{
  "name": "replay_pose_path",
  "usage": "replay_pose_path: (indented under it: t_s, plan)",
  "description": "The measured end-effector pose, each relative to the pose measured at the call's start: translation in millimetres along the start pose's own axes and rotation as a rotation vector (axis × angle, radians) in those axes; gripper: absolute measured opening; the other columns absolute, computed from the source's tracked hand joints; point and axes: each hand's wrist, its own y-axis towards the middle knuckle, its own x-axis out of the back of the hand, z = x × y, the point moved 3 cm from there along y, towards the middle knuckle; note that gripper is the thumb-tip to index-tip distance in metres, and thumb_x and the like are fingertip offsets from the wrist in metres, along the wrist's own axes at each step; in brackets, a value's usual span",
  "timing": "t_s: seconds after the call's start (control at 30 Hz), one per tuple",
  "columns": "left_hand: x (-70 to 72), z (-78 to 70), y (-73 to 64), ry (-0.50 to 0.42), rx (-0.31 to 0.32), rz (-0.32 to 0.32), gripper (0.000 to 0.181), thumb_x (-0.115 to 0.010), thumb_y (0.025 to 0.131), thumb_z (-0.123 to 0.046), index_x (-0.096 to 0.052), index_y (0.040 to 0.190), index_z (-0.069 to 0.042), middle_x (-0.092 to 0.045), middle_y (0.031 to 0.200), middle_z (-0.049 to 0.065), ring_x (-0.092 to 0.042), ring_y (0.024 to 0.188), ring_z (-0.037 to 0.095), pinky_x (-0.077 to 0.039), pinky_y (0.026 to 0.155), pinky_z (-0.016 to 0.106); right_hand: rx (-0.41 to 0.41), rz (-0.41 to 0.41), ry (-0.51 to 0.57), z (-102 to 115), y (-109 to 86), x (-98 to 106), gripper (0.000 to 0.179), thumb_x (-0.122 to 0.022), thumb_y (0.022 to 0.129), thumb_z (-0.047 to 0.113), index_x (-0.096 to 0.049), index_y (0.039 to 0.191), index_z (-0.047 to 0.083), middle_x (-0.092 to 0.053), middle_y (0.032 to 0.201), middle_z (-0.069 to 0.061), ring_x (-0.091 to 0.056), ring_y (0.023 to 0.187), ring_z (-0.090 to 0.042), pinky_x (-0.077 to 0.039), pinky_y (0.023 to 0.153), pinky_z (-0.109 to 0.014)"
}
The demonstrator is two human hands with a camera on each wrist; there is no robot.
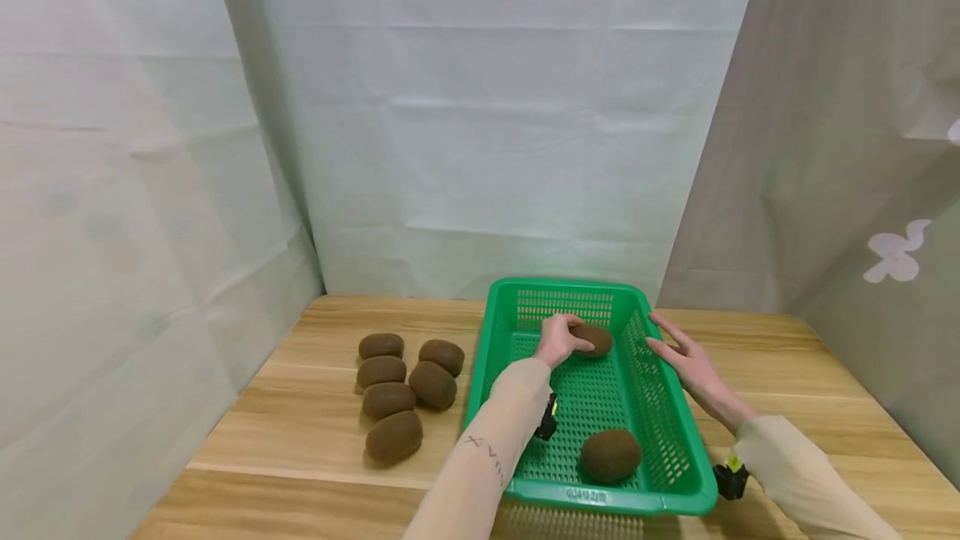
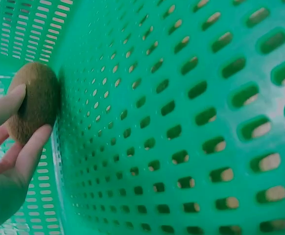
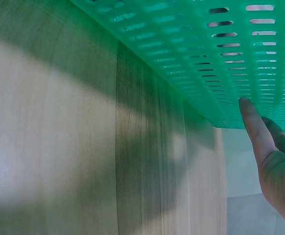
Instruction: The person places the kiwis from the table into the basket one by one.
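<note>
A brown kiwi [image 1: 597, 341] lies at the far right corner inside the green plastic basket [image 1: 600, 497]. My left hand [image 1: 558, 340] reaches into the basket and grips this kiwi between thumb and fingers. In the left wrist view the held kiwi [image 2: 37, 100] is right against the perforated side wall. With its fingers extended, my right hand [image 1: 693, 365] touches the right rim of the basket from outside. The right wrist view shows a finger [image 3: 254, 125] along the basket's outer wall. Another kiwi [image 1: 611, 455] sits in the near right part of the basket.
Left of the basket, several kiwis stand on the wooden table [image 1: 300, 440] in two columns, among them a near kiwi [image 1: 394, 437] and a far kiwi [image 1: 381, 346]. Pale cloth [image 1: 465, 123] hangs behind the table and along both sides.
</note>
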Motion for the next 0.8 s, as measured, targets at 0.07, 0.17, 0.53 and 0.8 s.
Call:
replay_pose_path:
  t_s: [0.07, 0.17, 0.53, 0.8]
  plan:
    - [0.3, 2.1, -0.4, -0.051, 0.021, 0.019, 0.046, -0.075, 0.074, -0.006, -0.059, 0.117, 0.0, -0.057, 0.113, 0.01, -0.058, 0.091, 0.022, -0.05, 0.068, 0.028, 0.003, -0.002, 0.0, 0, 0.7, 0, 0.061, -0.048, 0.094, 0.034, -0.02, 0.145, 0.015, -0.012, 0.145, -0.021, -0.027, 0.122, -0.046, -0.029, 0.088, -0.063]
    - [0.4, 4.8, 0.2, -0.089, 0.05, 0.039, 0.048, -0.074, 0.074, -0.001, -0.058, 0.118, -0.001, -0.055, 0.114, 0.012, -0.059, 0.086, 0.024, -0.051, 0.064, 0.029, 0.006, -0.006, 0.008, 0, 1.4, 0, 0.061, -0.048, 0.095, 0.033, -0.021, 0.145, 0.014, -0.012, 0.145, -0.02, -0.026, 0.122, -0.046, -0.027, 0.089, -0.063]
    - [3.1, 3.9, 0.0, 0.043, 0.06, 0.035, 0.057, -0.076, 0.072, -0.002, -0.053, 0.125, -0.002, -0.05, 0.123, 0.014, -0.048, 0.109, 0.031, -0.047, 0.078, 0.034, 0.003, 0.003, 0.019, -2, 1.6, -2, 0.061, -0.048, 0.095, 0.033, -0.02, 0.145, 0.014, -0.012, 0.145, -0.02, -0.027, 0.122, -0.046, -0.03, 0.088, -0.062]
    - [6.6, -9.2, 1.1, 0.138, 0.089, 0.122, 0.066, -0.077, 0.072, -0.007, -0.047, 0.13, -0.003, -0.043, 0.132, 0.011, -0.039, 0.119, 0.029, -0.044, 0.084, 0.034, 0.002, -0.008, 0.011, -2, 1.8, -1, 0.062, -0.049, 0.094, 0.034, -0.02, 0.145, 0.014, -0.012, 0.145, -0.021, -0.026, 0.121, -0.046, -0.026, 0.089, -0.064]
